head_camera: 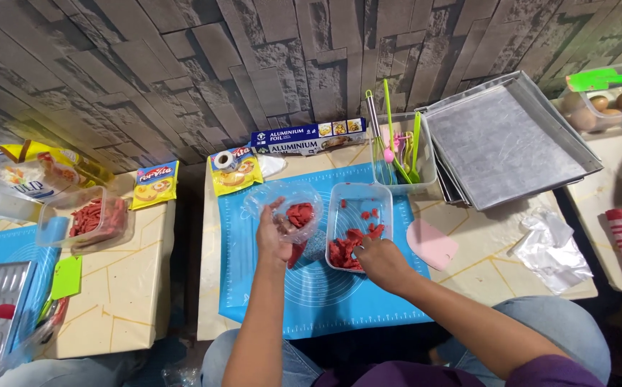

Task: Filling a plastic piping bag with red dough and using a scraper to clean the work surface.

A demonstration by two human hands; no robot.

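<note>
Head view looks down on a small table covered by a blue silicone mat (311, 301). The left hand (274, 235) is closed around a clear plastic bag (289, 208), gripping it from the left side and holding it tilted just above the mat; red pieces (299, 213) show inside the bag. Just right of the bag stands a clear rectangular tub (357, 193) on the mat, with more red slices (350, 247) heaped at its near end. The right hand (383, 264) rests at the near right corner of that tub with its fingers curled down into the red slices; whether it pinches any of them I cannot tell. Right of the tub a pink scraper (433, 245) lies on the table, and beyond it, farther right, a crumpled clear bag (551, 247). At the far edge lie a blue foil box (307, 137) against the stone-pattern wall, a roll of tape (223, 159) on a yellow packet (236, 173), and a clear container holding green and pink utensils (397, 154). A stack of metal baking trays (504, 140) leans at the far right. On the neighbouring table to the left sits another tub of red pieces (92, 218).
</note>
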